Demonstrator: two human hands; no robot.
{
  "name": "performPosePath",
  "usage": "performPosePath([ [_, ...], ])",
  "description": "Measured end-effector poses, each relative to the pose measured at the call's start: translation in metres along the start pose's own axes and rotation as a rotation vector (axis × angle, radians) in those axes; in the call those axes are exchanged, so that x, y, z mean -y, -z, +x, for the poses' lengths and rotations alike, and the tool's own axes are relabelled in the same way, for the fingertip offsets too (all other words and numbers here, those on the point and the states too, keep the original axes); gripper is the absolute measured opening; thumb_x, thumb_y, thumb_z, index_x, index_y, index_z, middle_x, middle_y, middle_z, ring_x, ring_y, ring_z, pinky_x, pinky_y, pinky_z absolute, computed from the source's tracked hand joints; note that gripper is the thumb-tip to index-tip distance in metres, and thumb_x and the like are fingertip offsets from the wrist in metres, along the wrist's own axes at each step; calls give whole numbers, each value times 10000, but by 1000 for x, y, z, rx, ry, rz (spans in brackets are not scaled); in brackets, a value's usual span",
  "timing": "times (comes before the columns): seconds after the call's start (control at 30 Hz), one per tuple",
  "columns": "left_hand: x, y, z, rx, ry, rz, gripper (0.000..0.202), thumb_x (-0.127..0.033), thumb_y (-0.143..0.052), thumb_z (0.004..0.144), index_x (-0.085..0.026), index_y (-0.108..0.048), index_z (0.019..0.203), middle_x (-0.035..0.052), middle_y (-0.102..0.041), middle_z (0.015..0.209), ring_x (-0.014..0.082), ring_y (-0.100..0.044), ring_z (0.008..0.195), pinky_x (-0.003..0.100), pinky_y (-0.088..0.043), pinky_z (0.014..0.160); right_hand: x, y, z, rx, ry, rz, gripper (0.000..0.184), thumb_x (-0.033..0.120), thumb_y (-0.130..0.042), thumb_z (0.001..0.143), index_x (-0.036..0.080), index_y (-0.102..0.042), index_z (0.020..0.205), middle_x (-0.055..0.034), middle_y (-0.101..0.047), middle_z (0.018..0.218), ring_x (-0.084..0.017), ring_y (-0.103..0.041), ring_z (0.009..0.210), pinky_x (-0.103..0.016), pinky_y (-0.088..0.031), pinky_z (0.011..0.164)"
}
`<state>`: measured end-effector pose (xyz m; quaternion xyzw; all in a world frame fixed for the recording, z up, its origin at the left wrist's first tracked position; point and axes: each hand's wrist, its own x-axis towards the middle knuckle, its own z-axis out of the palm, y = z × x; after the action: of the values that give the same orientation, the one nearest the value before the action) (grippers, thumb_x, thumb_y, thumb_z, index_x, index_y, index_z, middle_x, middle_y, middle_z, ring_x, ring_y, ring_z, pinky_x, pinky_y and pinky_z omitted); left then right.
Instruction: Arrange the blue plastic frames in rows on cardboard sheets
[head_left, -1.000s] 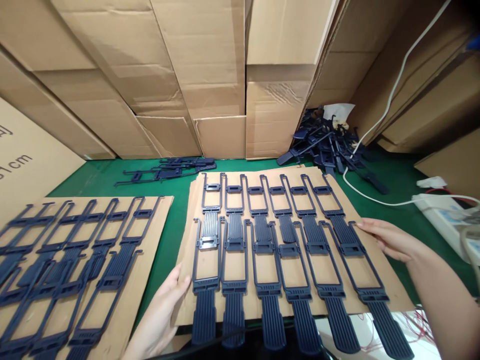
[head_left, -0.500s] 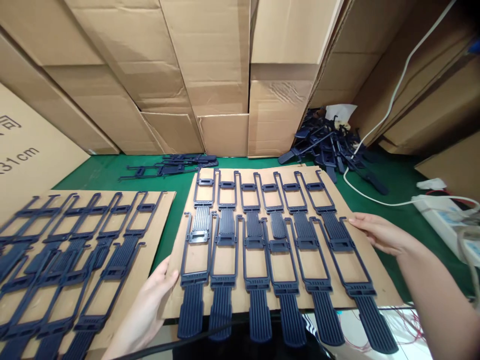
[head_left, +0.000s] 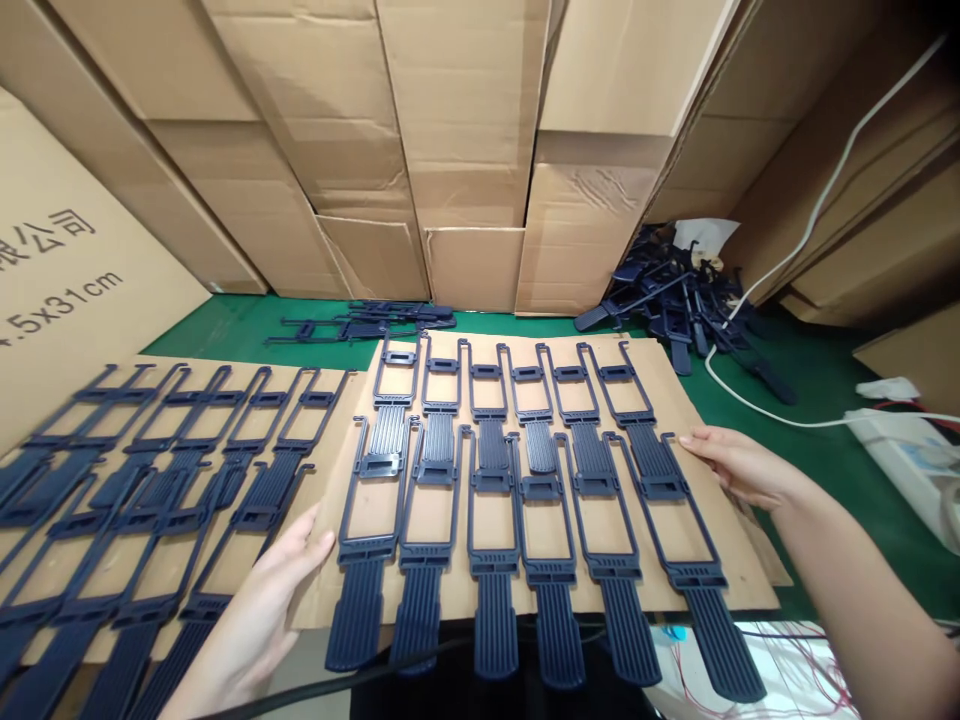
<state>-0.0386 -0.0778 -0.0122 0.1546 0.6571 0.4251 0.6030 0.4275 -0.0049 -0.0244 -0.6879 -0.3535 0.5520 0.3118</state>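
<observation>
A brown cardboard sheet (head_left: 697, 420) carries two rows of dark blue plastic frame parts (head_left: 495, 490) laid side by side. My left hand (head_left: 266, 590) grips the sheet's left edge, thumb on top. My right hand (head_left: 731, 462) grips its right edge near the outermost part. The sheet's left side overlaps a second cardboard sheet (head_left: 330, 440), which holds several more blue parts (head_left: 172, 480) in the same layout.
Stacked cardboard boxes (head_left: 465, 140) wall the back. A heap of loose blue parts (head_left: 675, 290) lies at the back right, a few more parts (head_left: 367, 320) at the back centre on the green mat (head_left: 817, 390). A white cable (head_left: 757, 405) and white power strip (head_left: 911, 460) lie at right.
Both hands have carried the loaded sheet leftwards, so that its left edge now overlaps the other sheet. The view has shifted with it.
</observation>
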Motion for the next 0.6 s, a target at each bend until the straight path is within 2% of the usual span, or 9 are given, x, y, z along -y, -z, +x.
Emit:
performPosePath([
  [0.1,-6,10,-4,-29,-11,19,760,-249,-730,640,-275,-375,1311,56,-568,1193,250,-573,1012,272,-536,711,-2,-9,4,188,-41,164,124,254,-633,711,188,-635,817,-107,-657,817,-151,-633,664,-213,-492,578],
  [0.23,-12,27,-7,19,-36,18,777,-272,-765,593,-279,-410,1284,48,-579,1176,274,-568,1016,314,-536,745,-2,-23,10,197,-36,140,187,310,-693,656,176,-609,756,-40,-619,651,-111,-562,504,-182,-433,437],
  [0.4,-21,48,-7,-136,-30,59,790,-272,-776,572,-277,-413,1274,25,-569,1189,250,-526,1082,245,-539,687,10,-47,11,192,38,75,239,362,-702,625,176,-568,689,-12,-559,543,-111,-499,433,-206,-371,383],
  [0.6,-35,72,-4,-63,-91,58,729,-270,-785,554,-274,-480,1216,44,-618,1107,276,-598,954,316,-548,699,15,-79,17,251,44,93,263,373,-690,640,183,-510,664,25,-502,518,-75,-423,398,-184,-319,358],
])
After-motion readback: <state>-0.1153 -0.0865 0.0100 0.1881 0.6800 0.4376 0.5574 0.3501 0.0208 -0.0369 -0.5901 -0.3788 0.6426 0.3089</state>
